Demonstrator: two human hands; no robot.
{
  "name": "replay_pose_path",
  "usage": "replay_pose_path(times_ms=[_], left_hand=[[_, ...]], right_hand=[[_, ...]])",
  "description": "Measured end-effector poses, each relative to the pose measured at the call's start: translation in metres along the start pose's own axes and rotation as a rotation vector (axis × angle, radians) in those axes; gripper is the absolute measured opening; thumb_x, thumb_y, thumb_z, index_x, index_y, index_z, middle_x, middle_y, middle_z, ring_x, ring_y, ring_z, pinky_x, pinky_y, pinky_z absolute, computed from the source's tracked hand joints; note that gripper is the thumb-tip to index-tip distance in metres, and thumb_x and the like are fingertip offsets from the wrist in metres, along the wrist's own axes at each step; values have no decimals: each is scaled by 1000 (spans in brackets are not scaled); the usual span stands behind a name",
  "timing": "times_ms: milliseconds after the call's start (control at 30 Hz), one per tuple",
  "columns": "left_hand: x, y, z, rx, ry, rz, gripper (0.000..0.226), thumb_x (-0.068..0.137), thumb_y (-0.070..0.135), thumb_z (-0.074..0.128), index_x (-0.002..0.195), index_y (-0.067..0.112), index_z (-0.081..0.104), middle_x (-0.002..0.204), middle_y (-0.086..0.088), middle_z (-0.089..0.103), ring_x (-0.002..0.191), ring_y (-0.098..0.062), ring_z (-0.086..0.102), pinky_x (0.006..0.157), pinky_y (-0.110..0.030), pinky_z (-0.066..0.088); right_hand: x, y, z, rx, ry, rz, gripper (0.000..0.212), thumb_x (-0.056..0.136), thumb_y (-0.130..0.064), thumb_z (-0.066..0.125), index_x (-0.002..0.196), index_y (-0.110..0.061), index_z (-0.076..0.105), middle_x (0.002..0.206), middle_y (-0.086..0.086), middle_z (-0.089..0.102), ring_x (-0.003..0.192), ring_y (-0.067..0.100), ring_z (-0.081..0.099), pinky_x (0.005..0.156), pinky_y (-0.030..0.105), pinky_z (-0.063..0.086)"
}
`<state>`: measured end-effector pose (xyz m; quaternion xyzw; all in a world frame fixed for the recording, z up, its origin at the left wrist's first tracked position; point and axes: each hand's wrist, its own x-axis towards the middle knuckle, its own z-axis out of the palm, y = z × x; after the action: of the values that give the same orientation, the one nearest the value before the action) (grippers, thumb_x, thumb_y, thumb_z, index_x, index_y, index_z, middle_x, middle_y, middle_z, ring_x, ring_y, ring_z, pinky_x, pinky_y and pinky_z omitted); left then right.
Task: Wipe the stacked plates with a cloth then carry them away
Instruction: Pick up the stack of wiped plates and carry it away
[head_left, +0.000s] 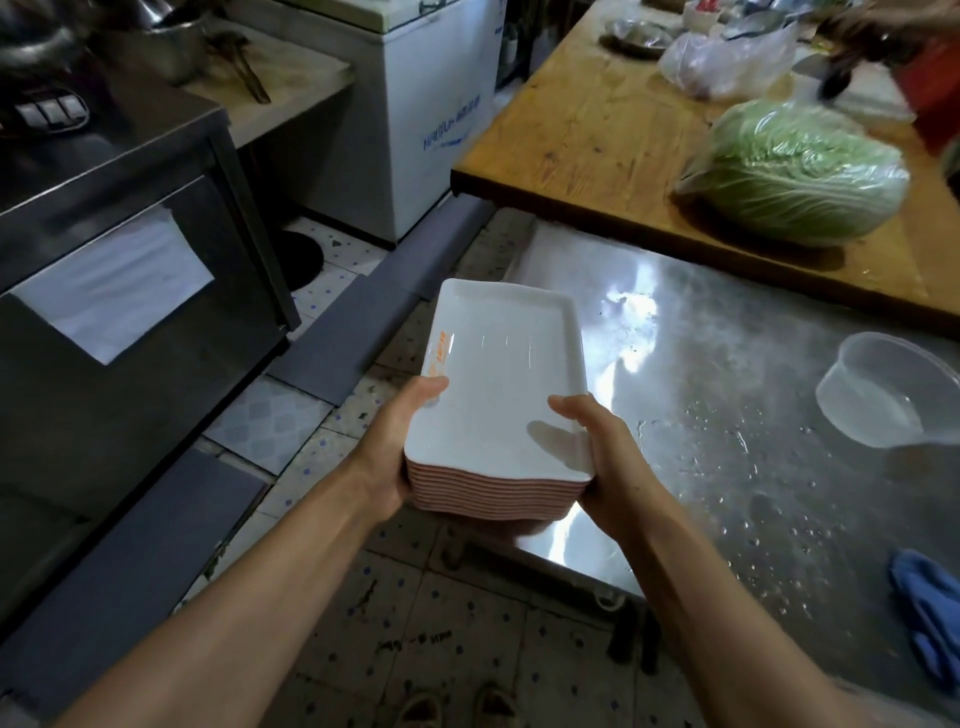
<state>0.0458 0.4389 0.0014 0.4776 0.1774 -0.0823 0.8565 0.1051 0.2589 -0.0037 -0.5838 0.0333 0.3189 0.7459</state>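
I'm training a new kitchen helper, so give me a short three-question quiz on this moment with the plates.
1. True or false: the stack of plates rests flat on the steel table.
2. Which hands hold the stack? A) left only B) right only C) both
3. Fill in: the blue cloth lies on the ____.

Key: 1 false, it is held up by the left hand and right hand; 2 C; 3 steel table.

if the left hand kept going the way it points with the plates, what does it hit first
Probably nothing soon. The left hand points forward over the floor; beyond the plates the first thing in line looks like the white freezer, though depth is hard to judge.
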Motion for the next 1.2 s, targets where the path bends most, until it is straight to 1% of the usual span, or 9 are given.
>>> replay_pose_path(times_ms=[100, 200, 333, 433, 533, 633, 867, 1067, 1200], left_hand=[[2, 0, -1, 28, -14, -17, 37, 77, 37, 53, 105, 16, 65, 99, -7, 73, 88, -21, 70, 76, -34, 56], [6, -1, -2, 10, -24, -44, 30, 85, 32, 50, 105, 15, 63, 94, -7, 74, 82, -21, 71, 66, -29, 58], [9, -1, -1, -5, -47, -52, 38, 74, 32, 55, 107, 13, 62, 93, -8, 74, 81, -21, 72, 61, -28, 57], [7, -2, -3, 40, -52, -39, 45, 71, 28, 64, 114, 15, 59, 104, -7, 72, 89, -21, 71, 67, -29, 58], [3, -5, -11, 132, -74, 48, 67, 71, 23, 61, 135, 32, 43, 121, 3, 65, 106, -19, 65, 76, -29, 56], [1, -9, -12, 144, -121, 125, 74, 73, 17, 55, 138, 46, 33, 124, 15, 62, 110, -14, 62, 77, -26, 54], [-6, -19, -7, 159, -123, 255, 76, 73, 7, 45, 143, 33, 32, 127, 7, 61, 111, -16, 61, 77, -23, 53], [-34, 0, 2, 144, -61, 355, 73, 74, 11, 46, 139, 41, 37, 128, 4, 60, 114, -22, 60, 79, -30, 54], [-56, 28, 11, 151, -31, 450, 72, 73, 13, 47, 137, 45, 38, 127, 3, 61, 113, -23, 60, 81, -35, 55]], right_hand=[[-3, 7, 1, 3, 44, -1, 45, 67, -31, 59, 112, -25, 58, 84, -3, 71, 71, 12, 69, 52, 24, 50], [-4, 10, -2, 7, 80, 17, 42, 65, -32, 61, 106, -25, 60, 89, -1, 69, 74, 12, 68, 53, 25, 50], [-5, 13, -10, -24, 17, -1, 47, 68, -29, 57, 114, -24, 56, 103, 5, 68, 87, 20, 66, 66, 32, 48], [-8, 14, -16, -93, -67, -16, 54, 72, -26, 54, 125, -26, 49, 111, 6, 66, 92, 21, 64, 66, 33, 49], [-10, 14, -18, -165, -102, -77, 58, 73, -21, 51, 130, -24, 46, 116, 7, 64, 95, 21, 61, 65, 28, 47], [-12, 16, -15, -157, -107, -127, 63, 68, -16, 49, 130, -25, 44, 116, 7, 64, 95, 21, 63, 62, 25, 49], [-18, 10, -6, -186, -105, -177, 76, 60, -12, 46, 132, -37, 40, 105, -2, 68, 87, 18, 67, 56, 25, 50], [-32, -16, 11, -273, -127, -264, 84, 61, -14, 48, 134, -53, 33, 112, -8, 64, 95, 19, 65, 65, 27, 51], [-43, -46, 31, -292, -160, -365, 84, 60, -14, 47, 132, -55, 36, 114, -7, 64, 96, 17, 65, 65, 25, 52]])
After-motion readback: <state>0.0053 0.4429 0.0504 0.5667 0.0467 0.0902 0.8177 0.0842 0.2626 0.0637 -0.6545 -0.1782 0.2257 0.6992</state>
